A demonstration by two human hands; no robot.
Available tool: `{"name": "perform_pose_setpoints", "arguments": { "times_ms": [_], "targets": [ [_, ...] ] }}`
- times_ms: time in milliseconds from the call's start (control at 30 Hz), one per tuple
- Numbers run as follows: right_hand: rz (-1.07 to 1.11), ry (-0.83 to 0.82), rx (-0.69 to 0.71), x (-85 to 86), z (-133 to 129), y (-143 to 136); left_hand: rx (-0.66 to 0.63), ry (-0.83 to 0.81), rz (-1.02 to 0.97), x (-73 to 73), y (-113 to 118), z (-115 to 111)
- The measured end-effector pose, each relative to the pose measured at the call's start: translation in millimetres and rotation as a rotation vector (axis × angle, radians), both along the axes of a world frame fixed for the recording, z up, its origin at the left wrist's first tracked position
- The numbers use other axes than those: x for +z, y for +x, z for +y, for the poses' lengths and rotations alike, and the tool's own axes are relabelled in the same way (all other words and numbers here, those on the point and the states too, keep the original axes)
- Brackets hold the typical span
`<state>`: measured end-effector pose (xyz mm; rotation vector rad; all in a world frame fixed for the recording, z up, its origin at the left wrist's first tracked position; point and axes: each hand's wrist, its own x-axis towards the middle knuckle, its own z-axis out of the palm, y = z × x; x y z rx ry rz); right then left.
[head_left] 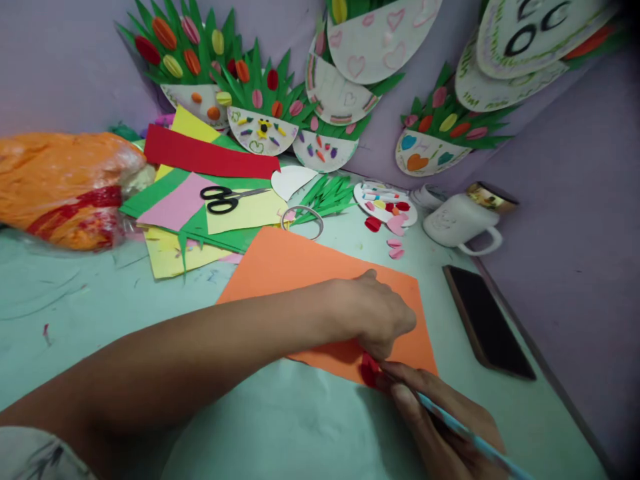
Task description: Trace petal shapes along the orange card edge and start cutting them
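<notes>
While our left hand (383, 310) bears down, folded and knuckles up, on the orange paper sheet (290, 260), our right hand (457, 403) grips a blue-patterned pencil (465, 430) at the sheet's near edge, toward its right corner, where a small red paper cutout (369, 370) shows. Fingers cover parts of that cutout; we cannot make out the pencil's tip, nor tell whether the left fingertips pinch anything. Our left forearm (200, 347) hides much of the sheet's near left portion, and the frame cuts off the pencil's back end. Close by the sheet's far edge sits a tape roll (320, 225), with black-handled scissors (223, 205) on layered colored paper (173, 208) beyond its far left corner. Pale green tabletop (300, 427) separates the sheet from a smartphone (487, 320) on its right and stretches along its near side.
</notes>
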<state>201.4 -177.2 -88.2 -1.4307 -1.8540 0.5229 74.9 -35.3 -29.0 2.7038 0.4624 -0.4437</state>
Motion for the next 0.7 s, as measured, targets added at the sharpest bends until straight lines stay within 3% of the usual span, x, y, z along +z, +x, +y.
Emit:
{"name": "perform_pose_setpoints", "arguments": {
  "times_ms": [133,400,700],
  "targets": [
    [0.005,0.054,-0.095,0.7,2,-11,-0.011,-0.015,-0.014,-6.9,2,2],
    [-0.021,0.088,-0.365,-13.5,0,-21,-0.017,-0.038,-0.060,-11.2,-2,3],
    [-0.205,0.173,-0.202,-13.5,5,-13,0.007,-0.078,-0.089,-9.6,-4,2]
  ]
}}
